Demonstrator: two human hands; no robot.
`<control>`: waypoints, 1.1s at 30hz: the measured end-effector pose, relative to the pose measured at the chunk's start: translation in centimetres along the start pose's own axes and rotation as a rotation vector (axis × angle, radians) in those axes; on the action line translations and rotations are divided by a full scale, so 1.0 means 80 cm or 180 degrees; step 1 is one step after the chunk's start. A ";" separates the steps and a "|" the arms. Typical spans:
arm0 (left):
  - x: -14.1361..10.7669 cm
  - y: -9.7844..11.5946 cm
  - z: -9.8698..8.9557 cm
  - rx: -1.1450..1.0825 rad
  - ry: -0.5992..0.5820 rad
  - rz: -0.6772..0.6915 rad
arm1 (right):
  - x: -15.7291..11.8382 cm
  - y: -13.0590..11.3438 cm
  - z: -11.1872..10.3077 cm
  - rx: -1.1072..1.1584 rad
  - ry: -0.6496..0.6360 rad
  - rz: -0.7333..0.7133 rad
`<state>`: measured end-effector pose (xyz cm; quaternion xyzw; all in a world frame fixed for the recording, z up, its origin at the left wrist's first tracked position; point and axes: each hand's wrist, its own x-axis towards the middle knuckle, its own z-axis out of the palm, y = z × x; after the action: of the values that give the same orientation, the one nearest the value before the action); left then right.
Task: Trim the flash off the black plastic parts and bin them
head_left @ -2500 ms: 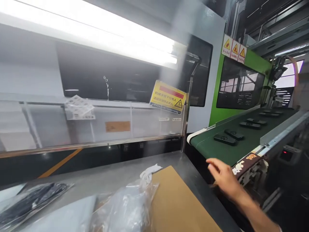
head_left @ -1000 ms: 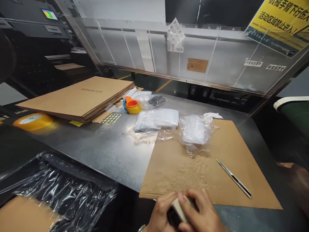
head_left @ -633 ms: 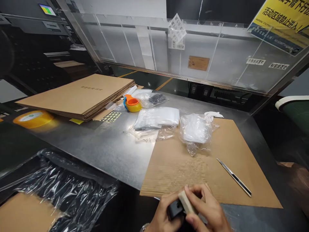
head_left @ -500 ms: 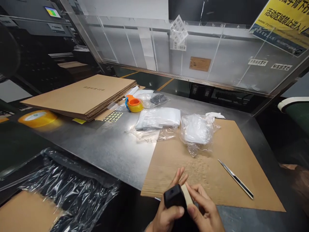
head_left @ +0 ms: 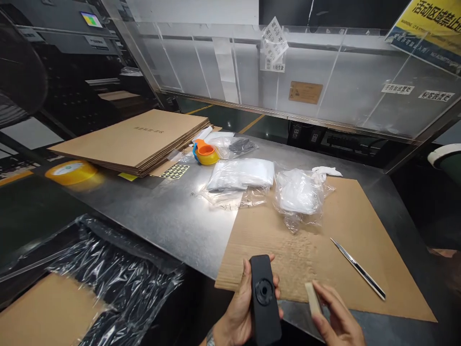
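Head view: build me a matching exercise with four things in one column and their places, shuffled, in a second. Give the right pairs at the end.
Things
1. Black part with a round socket
2. Slim silver-and-black tool
3. Pale block
4. Large yellow tape roll

Places
A. On the brown cardboard sheet
B. In the right hand
C. Beside the cardboard stack
D. In the left hand

Right pairs: 1-D, 2-A, 3-B, 4-C
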<state>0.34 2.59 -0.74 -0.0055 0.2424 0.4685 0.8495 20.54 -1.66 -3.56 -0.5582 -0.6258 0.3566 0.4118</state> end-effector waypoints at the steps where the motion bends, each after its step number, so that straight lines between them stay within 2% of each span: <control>1: 0.000 -0.004 0.000 0.0047 0.0017 -0.0133 | 0.009 -0.009 -0.004 -0.0215 0.0006 -0.0242; 5: -0.001 -0.024 -0.006 0.0521 0.0100 -0.0842 | 0.041 -0.048 0.001 -0.0824 -0.0578 -0.1679; 8: -0.001 -0.034 -0.007 0.0771 0.0154 -0.1114 | 0.054 -0.073 0.016 -0.1005 -0.0820 -0.2147; 13: 0.003 -0.043 -0.001 0.0475 0.0133 -0.0685 | 0.061 -0.096 0.016 -0.1069 -0.1502 -0.2192; 15: 0.002 -0.041 -0.002 0.0468 0.0064 -0.0848 | 0.060 -0.092 0.006 -0.1087 -0.1574 -0.2115; 18: -0.005 -0.033 -0.005 0.0671 0.0011 -0.1035 | 0.055 -0.077 -0.010 -0.1168 -0.1498 -0.1917; 22: -0.014 -0.025 -0.001 0.1350 0.0130 -0.0653 | 0.050 -0.065 -0.016 -0.1149 -0.0960 -0.2033; 24: -0.014 -0.025 0.003 0.1623 0.0250 -0.0522 | 0.051 -0.068 -0.010 -0.1290 -0.0697 -0.2106; 26: -0.012 -0.026 0.005 0.1625 0.0420 -0.0410 | 0.051 -0.074 0.002 -0.1590 -0.0661 -0.2105; 29: -0.005 -0.023 0.006 0.0989 0.0440 -0.0526 | 0.043 -0.078 0.028 -0.1945 -0.0672 -0.2172; 31: 0.001 -0.019 0.005 0.0471 0.0416 -0.0634 | 0.030 -0.076 0.046 -0.1989 -0.0684 -0.2365; 33: 0.005 -0.015 0.005 0.0161 0.0553 -0.0582 | 0.014 -0.071 0.058 -0.1910 -0.0776 -0.2396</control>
<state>1.63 2.35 -0.79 -0.0467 0.3253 0.3805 0.8644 13.91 -1.15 -0.14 -0.3418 -0.9026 0.0501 0.2570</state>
